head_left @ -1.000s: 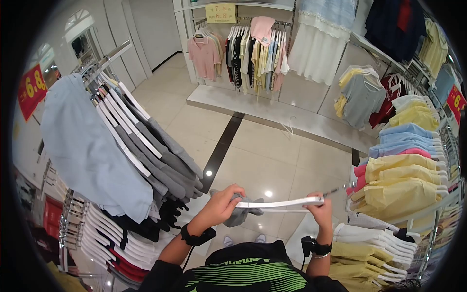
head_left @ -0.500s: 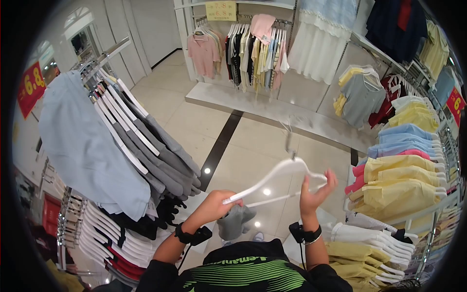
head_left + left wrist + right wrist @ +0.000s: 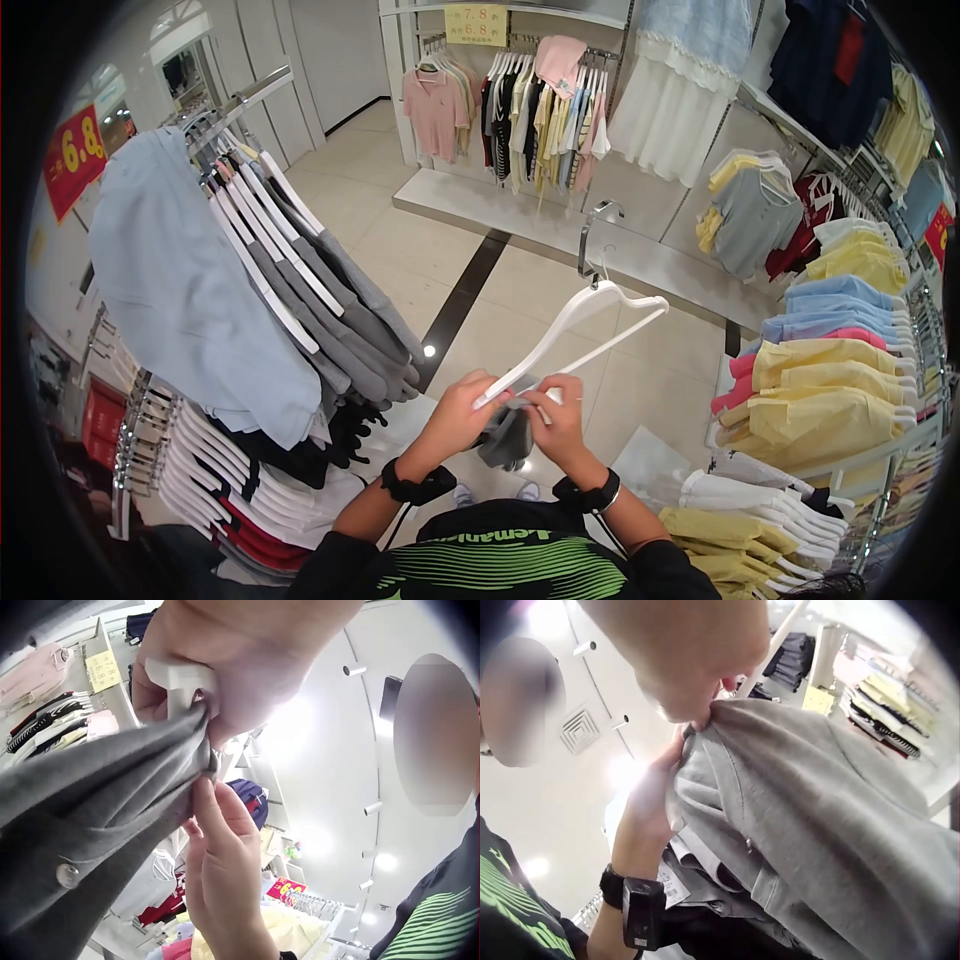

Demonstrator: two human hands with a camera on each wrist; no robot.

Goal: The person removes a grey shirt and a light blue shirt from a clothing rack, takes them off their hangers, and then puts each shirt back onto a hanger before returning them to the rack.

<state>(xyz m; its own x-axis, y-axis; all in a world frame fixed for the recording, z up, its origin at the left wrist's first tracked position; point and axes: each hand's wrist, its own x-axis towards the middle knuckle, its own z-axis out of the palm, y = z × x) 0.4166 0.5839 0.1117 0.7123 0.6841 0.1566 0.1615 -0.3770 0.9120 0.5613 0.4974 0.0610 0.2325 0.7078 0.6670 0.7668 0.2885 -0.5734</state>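
Note:
In the head view my left hand (image 3: 452, 414) grips one end of a white hanger (image 3: 562, 326), which slants up and away to the right with its metal hook at the top. A grey garment (image 3: 508, 442) hangs below that end. Close beside it, my right hand (image 3: 560, 424) pinches the garment's upper edge with thumb and fingers. Gathered folds and a round metal button (image 3: 67, 876) show in the left wrist view. Seams run down the grey cloth (image 3: 832, 802) in the right wrist view, where the right fingertips are partly hidden.
A rack of grey garments on white hangers (image 3: 285, 262), with a light blue garment (image 3: 190, 280) draped over its end, stands at left. Yellow and blue clothes (image 3: 825, 360) line the right rack. A low white platform (image 3: 470, 207) runs along the back wall beneath hanging shirts.
The hanger swung from lying level to pointing up and away. My right hand let go of its hook end and moved left to the grey garment. The left hand kept hold of the other end.

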